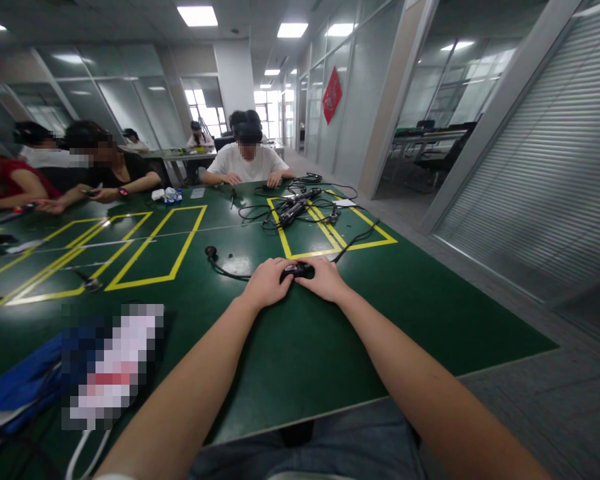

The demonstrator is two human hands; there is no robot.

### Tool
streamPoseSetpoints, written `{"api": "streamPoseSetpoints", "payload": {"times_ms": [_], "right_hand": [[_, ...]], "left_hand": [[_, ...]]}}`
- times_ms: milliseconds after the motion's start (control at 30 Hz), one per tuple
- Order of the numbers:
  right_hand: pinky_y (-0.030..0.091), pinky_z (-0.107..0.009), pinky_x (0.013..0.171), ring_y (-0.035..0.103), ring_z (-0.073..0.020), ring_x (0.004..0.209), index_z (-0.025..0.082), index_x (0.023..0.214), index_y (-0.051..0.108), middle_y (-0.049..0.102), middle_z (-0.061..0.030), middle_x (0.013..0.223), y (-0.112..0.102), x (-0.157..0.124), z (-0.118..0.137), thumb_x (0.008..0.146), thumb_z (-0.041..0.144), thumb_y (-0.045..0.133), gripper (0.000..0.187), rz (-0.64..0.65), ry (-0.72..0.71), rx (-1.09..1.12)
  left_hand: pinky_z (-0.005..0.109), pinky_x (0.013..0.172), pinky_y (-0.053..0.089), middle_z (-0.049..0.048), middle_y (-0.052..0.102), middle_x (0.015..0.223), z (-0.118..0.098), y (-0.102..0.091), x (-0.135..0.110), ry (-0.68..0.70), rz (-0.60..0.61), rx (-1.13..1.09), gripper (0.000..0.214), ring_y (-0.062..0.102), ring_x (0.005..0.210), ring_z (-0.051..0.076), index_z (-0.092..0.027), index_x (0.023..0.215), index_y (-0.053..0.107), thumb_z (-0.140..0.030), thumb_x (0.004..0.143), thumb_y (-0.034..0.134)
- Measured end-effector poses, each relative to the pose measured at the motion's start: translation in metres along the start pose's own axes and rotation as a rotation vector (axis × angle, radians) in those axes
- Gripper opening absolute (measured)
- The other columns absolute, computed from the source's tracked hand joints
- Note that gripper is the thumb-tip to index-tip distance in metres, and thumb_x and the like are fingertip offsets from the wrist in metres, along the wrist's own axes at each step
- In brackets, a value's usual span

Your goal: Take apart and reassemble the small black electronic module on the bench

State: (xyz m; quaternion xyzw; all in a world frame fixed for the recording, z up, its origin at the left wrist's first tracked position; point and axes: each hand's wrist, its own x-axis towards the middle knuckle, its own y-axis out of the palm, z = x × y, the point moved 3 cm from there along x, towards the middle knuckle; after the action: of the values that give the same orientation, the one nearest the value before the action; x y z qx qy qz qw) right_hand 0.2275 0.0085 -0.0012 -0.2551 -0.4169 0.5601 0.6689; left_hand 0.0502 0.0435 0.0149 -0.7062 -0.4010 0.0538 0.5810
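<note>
Both my hands meet over a small black device [297,270] lying on the green table [300,347]. My left hand [267,281] curls its fingers around the device's left end. My right hand [326,278] covers its right end with fingers closed. A black cable [225,269] runs from the device toward the left and ends at a small round black part [211,252]. What kind of device it is stays hidden under my fingers.
Yellow tape boxes [155,247] mark the table. A tangle of black cables and devices [300,207] lies farther back. People sit opposite [247,163] and along the left side [100,170]. A blue bag [25,383] rests at near left. The table edge drops off to the right.
</note>
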Motion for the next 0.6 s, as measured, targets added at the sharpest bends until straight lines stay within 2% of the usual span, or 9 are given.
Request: {"api": "streamPoseSetpoints", "payload": {"times_ms": [233, 400, 600], "right_hand": [[0.049, -0.052, 0.110, 0.065, -0.0335, 0.127, 0.031, 0.135, 0.075, 0.076, -0.0065, 0.138, -0.0018, -0.0012, 0.0034, 0.085, 0.037, 0.081, 0.051, -0.014, 0.008, 0.016], [0.049, -0.052, 0.112, 0.067, -0.0316, 0.128, 0.032, 0.132, 0.077, 0.078, -0.0057, 0.134, -0.0006, -0.0019, 0.0058, 0.094, 0.041, 0.070, 0.040, -0.031, 0.064, 0.012], [0.048, -0.049, 0.118, 0.069, -0.0280, 0.130, 0.034, 0.123, 0.082, 0.081, -0.0006, 0.127, -0.0024, 0.0042, -0.0039, 0.092, 0.020, 0.058, 0.042, -0.079, 0.144, 0.098]], "left_hand": [[0.046, 0.109, 0.056, 0.0086, 0.078, 0.130, -0.0007, -0.0013, -0.0004, -0.009, -0.015, -0.042, 0.033, 0.071, 0.118, 0.027, -0.024, 0.128, 0.076, -0.028, 0.103, 0.054], [0.045, 0.106, 0.058, 0.0091, 0.080, 0.126, 0.0026, -0.0009, 0.0008, -0.027, -0.026, -0.064, 0.033, 0.073, 0.116, 0.026, -0.023, 0.124, 0.078, -0.029, 0.103, 0.054], [0.047, 0.108, 0.057, 0.0098, 0.080, 0.125, 0.0042, -0.0016, 0.0012, -0.032, -0.030, -0.070, 0.032, 0.073, 0.116, 0.028, -0.022, 0.123, 0.079, -0.030, 0.102, 0.056]]}}
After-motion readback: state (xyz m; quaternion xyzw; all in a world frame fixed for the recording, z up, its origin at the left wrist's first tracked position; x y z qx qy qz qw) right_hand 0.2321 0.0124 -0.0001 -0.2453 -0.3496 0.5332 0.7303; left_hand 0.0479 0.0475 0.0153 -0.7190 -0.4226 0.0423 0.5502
